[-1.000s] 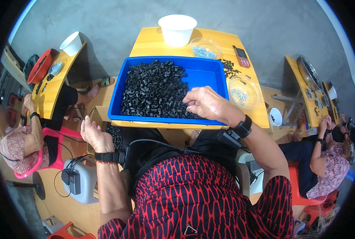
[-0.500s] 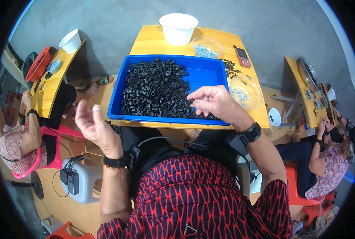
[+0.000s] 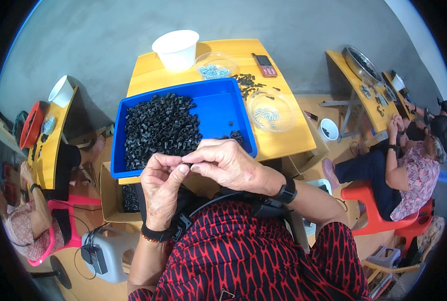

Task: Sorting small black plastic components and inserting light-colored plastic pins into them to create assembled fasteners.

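Note:
My left hand (image 3: 163, 183) and my right hand (image 3: 226, 160) meet fingertip to fingertip just past the near edge of a blue tray (image 3: 218, 105). Pinched between their thumbs and forefingers is a small black plastic part (image 3: 187, 164), mostly covered by the fingers. Many similar black parts (image 3: 158, 125) are heaped in the tray's left side, with a smaller cluster (image 3: 236, 135) by its near right corner, partly behind my right hand.
Behind the tray stand a white tub (image 3: 176, 52) and a clear bowl of screws (image 3: 214, 71). A second clear bowl (image 3: 286, 108), loose dark pieces (image 3: 248, 84) and a phone (image 3: 265, 65) lie at right. A cardboard box (image 3: 113, 198) sits below. Other people work on both sides.
My right hand has come left and nearer from the tray, bringing a small part. My left hand has moved right and closed, meeting it. The view has shifted, with the table further left.

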Tool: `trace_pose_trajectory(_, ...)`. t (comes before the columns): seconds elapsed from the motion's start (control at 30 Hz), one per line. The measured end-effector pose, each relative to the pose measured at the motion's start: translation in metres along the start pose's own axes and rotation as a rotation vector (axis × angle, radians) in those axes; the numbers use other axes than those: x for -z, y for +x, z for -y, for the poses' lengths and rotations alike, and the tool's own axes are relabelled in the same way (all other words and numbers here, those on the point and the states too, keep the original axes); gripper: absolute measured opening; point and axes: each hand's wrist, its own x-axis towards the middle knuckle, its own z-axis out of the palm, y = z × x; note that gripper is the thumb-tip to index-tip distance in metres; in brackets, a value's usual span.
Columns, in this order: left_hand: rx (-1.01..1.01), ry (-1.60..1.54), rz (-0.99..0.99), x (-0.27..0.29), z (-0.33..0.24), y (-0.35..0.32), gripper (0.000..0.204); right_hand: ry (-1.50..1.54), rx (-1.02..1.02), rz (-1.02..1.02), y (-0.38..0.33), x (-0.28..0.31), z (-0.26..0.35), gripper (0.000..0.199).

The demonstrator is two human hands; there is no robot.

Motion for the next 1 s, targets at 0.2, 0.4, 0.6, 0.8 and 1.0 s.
trace_pose_trajectory(0.2, -0.043, 0.059, -0.016, -0.011, -0.002, 0.000, 0.020, -0.075, -0.085, -0.054, -0.007, 0.026, -0.004, 0.017)
trace_pose_trajectory(0.4, -0.045, 0.029, -0.018, -0.001, 0.004, 0.008, 0.017, -0.164, -0.319, -0.341, -0.014, 0.109, -0.027, 0.013)
trace_pose_trajectory(0.6, -0.010, -0.120, -0.060, 0.000, 0.009, 0.013, 0.017, -0.385, -0.104, -0.233, -0.005, 0.103, -0.023, 0.008)
trace_pose_trajectory(0.8, 0.016, -0.129, -0.049, 0.002, 0.010, 0.011, 0.017, -0.766, 0.056, -0.022, 0.021, 0.101, -0.046, 0.013)
trace_pose_trajectory(1.0, 0.032, -0.107, -0.081, 0.001, 0.012, 0.011, 0.017, -0.741, -0.146, -0.152, 0.028, 0.138, -0.036, 0.014)
